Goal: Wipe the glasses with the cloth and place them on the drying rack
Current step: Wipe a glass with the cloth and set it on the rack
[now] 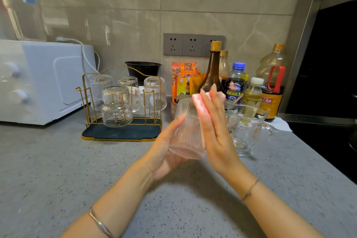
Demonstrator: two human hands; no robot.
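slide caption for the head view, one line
The left hand holds a ribbed glass while the right hand presses a pink cloth against it

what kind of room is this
Probably a home kitchen: a speckled countertop holds a white countertop oven, sauce and oil bottles line the tiled wall, and a gold drying rack carries upturned glasses.

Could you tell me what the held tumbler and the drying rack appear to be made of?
The tumbler looks like clear glass: see-through, with fine vertical ribs. The drying rack seems thin gold-finished metal wire on a dark matte base.
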